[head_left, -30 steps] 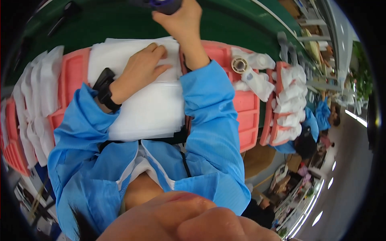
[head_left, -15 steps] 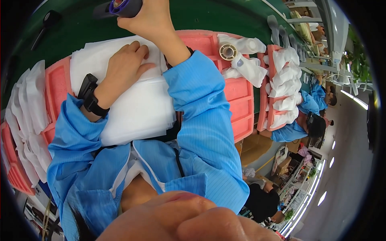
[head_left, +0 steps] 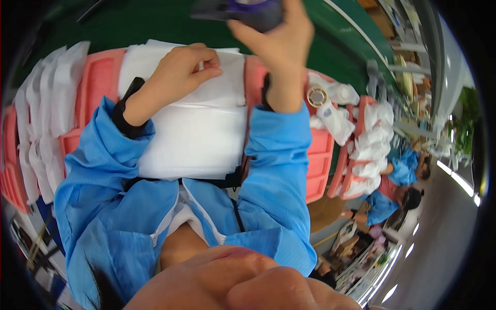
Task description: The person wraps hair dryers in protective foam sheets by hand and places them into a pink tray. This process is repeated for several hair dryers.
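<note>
- Green table (head_left: 139,26) far; moulded pink trays (head_left: 98,77) left, right.
- Right hand (head_left: 284,44): gripping rounded dark device (head_left: 256,16).
- Left hand (head_left: 180,72): curled over thin white sheets (head_left: 196,139); cannot tell its grip.

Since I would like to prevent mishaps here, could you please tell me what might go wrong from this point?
The right hand grips the dark part out over the table, so a slip might drop it. The white sheets lie loosely with uneven edges; the left hand over them could drag some askew. The right sleeve is near the roll and might knock it.
</note>
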A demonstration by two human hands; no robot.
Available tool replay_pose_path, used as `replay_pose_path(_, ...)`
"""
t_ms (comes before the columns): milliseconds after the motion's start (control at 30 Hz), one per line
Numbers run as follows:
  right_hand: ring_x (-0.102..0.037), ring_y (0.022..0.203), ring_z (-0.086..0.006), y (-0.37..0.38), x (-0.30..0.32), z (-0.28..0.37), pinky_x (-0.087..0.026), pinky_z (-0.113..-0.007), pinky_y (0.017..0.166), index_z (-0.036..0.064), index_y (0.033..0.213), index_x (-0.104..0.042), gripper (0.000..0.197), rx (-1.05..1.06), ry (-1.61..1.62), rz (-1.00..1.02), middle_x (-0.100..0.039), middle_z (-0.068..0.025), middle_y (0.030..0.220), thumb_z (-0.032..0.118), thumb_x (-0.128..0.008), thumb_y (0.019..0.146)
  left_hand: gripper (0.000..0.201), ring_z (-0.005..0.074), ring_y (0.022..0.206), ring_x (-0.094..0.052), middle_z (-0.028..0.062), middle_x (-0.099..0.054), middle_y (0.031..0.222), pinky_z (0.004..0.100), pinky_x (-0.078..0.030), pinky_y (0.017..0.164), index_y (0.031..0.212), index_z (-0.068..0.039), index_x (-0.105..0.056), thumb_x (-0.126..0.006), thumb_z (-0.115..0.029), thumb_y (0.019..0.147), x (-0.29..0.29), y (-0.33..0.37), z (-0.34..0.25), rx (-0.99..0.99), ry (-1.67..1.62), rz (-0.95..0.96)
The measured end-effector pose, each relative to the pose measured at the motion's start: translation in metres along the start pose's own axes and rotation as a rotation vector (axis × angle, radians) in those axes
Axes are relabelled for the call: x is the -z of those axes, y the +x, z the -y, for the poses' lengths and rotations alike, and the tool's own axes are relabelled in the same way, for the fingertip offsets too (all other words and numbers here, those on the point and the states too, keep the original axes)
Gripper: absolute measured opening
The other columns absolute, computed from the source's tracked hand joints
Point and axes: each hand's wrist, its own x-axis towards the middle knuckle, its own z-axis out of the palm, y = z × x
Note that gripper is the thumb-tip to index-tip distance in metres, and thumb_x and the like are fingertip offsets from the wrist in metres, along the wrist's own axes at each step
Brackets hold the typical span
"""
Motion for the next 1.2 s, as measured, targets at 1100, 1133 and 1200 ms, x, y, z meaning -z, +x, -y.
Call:
replay_pose_path(1100,-0.057,0.085,-0.0256,-0.020,-0.032,0.014,-0.049,-0.032,0.069,0.0036,0.105,-0.060,0.054,0.513,-0.139,-0.263,-0.053,-0.0129,0.099,0.000,-0.081,0.056,0.023,0.0079,0.082,-0.054,-0.0009,-0.057,0.087,0.0216,-0.041,0.076,0.107,-0.005,-0.054,-0.064,-0.012,0.087,0.064,-0.005,-0.040,-0.100,-0.857,-0.302)
replay_pose_path(1133,-0.057,0.085,-0.0255,-0.019,-0.026,0.016,-0.049,-0.032,0.069,0.0035,0.104,-0.061,0.053,0.532,-0.170,-0.250,-0.054,-0.0128,0.099,-0.002,-0.080,0.055,0.024,0.0087,0.080,-0.055,0.0003,-0.059,0.086,0.0221,-0.043,0.074,0.106,-0.004,-0.057,-0.067,-0.009,0.084,0.063,-0.004,-0.045,-0.118,-0.810,-0.279)
replay_pose_path(1200,-0.058,0.085,-0.0254,-0.019,-0.013,0.021,-0.050,-0.031,0.069,0.0032,0.102,-0.062,0.051,0.555,-0.243,-0.230,-0.054,-0.0128,0.099,-0.004,-0.079,0.054,0.026,0.0096,0.078,-0.056,0.0014,-0.060,0.085,0.0225,-0.044,0.071,0.104,-0.003,-0.059,-0.070,-0.006,0.081,0.062,-0.005,-0.048,-0.139,-0.777,-0.225)
